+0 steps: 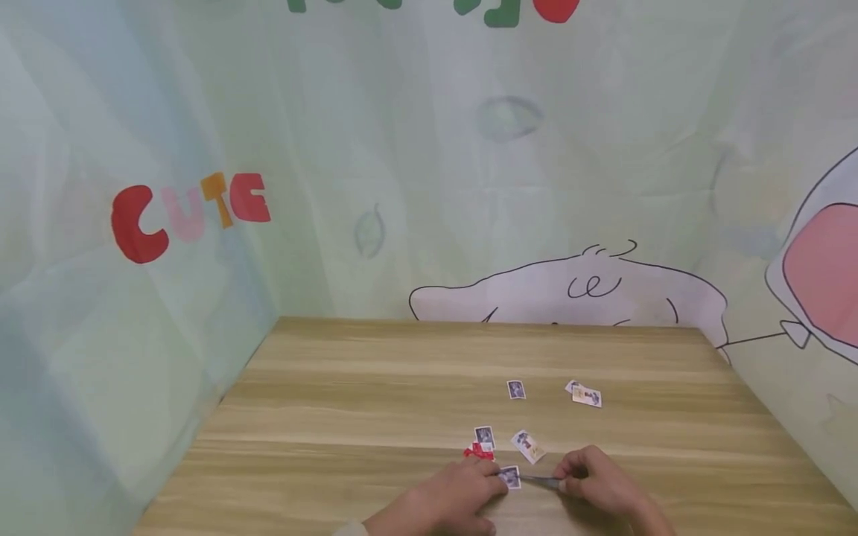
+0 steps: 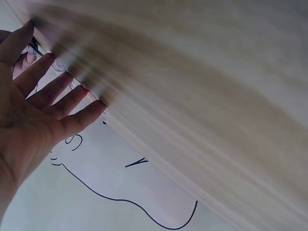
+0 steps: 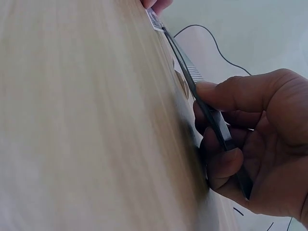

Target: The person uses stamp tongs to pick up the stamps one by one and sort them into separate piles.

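A small stamp-like paper with a dark picture and white border [image 1: 511,478] lies on the table between both hands. My left hand [image 1: 449,495] rests on the table with its fingertips right at the paper's left edge. In the left wrist view its fingers [image 2: 72,118] reach out nearly straight and spread. The right hand [image 1: 599,480] grips a pair of dark metal tweezers [image 3: 211,113] between thumb and curled fingers. Held low and almost level, the tweezers reach left, their tips overlapping the paper's right side. Just beyond the left fingertips sits a small red-and-white piece [image 1: 479,451], partly hidden.
Another dark-picture paper [image 1: 484,436] touches the red piece. A pale, colourful one [image 1: 528,446] lies tilted to its right. Farther back are a dark one [image 1: 516,389] and a pale pair overlapping [image 1: 587,394]. Printed cloth [image 1: 375,149] surrounds the wooden table [image 1: 322,417].
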Demonstrator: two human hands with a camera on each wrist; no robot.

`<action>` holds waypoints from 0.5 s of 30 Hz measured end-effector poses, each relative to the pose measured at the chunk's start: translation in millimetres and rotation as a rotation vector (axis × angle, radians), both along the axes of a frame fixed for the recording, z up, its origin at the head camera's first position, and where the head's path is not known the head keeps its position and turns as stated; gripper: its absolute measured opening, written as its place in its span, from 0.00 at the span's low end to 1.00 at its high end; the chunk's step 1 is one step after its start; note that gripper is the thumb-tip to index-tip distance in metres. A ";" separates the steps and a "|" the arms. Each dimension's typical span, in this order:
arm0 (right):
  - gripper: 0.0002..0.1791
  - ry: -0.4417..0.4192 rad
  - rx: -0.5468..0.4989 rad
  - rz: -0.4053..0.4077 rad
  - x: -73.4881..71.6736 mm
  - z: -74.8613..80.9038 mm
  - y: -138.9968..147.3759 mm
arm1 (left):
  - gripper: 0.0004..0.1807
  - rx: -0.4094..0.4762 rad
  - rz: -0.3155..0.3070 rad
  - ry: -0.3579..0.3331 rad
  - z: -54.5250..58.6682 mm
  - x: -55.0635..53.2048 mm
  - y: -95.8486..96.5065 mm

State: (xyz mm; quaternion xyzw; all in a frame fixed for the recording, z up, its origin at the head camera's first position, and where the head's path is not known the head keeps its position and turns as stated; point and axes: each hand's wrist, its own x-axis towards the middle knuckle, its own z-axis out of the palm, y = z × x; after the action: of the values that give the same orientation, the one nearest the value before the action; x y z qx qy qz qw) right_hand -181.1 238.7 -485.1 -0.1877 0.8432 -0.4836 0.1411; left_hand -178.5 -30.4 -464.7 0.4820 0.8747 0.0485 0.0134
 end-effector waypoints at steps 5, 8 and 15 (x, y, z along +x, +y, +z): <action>0.04 -0.001 -0.005 -0.002 0.0 -0.2 0.5 | 0.24 -0.003 -0.001 0.002 2.0 -0.3 0.3; 0.04 0.011 -0.009 0.006 0.1 -0.2 0.7 | 0.23 -0.005 -0.001 0.011 1.2 -0.6 0.2; 0.04 0.019 0.002 0.008 -0.8 -1.2 -0.3 | 0.22 0.002 0.012 0.008 -0.7 -0.9 -1.1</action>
State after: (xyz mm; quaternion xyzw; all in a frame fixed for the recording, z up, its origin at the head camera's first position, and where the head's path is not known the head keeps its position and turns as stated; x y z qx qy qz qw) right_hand -182.0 238.4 -486.3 -0.1957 0.8442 -0.4803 0.1352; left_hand -179.4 -31.6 -465.4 0.4772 0.8775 0.0475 0.0093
